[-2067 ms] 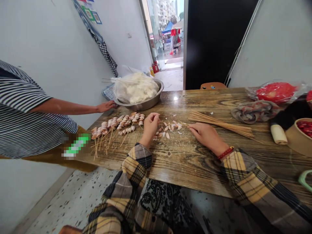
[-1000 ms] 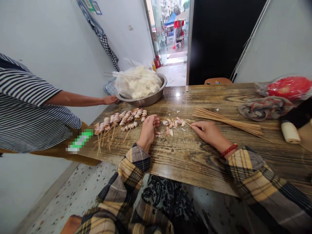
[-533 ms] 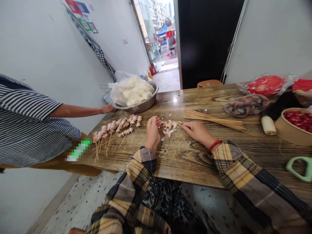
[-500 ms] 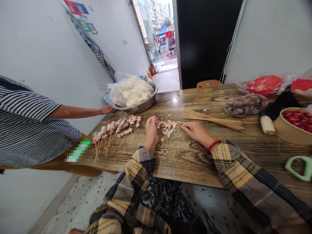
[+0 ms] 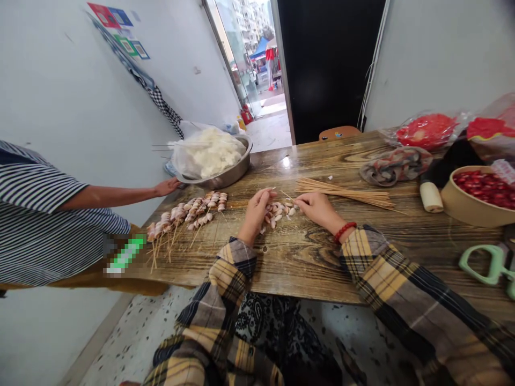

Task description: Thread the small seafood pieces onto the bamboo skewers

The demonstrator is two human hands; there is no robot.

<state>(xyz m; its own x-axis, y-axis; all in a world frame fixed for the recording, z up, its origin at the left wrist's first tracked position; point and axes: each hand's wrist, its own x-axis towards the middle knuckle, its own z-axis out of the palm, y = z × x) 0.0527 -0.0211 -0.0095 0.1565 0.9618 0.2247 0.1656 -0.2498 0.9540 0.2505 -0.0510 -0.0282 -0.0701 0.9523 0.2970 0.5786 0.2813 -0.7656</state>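
Note:
My right hand (image 5: 317, 208) pinches a thin wooden skewer (image 5: 287, 196) that points left toward my other hand. My left hand (image 5: 256, 210) is closed, thumb and fingers together; a small pale tip shows at the fingertips, too small to name. Between and below the hands lies a pile of garlic cloves (image 5: 277, 214) on the wooden table (image 5: 314, 257). Behind my right hand rests a bundle of bare skewers (image 5: 346, 193). Several loaded skewers (image 5: 183, 212) lie in a row to the left of my left hand.
A metal basin (image 5: 231, 174) with a white mass in plastic stands at the back left. Beside it rests another person's hand (image 5: 168, 186). On the right are a tub of red pieces (image 5: 464, 206), a cloth (image 5: 396, 165) and a green-handled tool (image 5: 480, 264).
My left hand has turned, its fingertips now showing a small pale tip. The skewer in my right hand has lifted and tilts up to the left. The whole view has shifted slightly.

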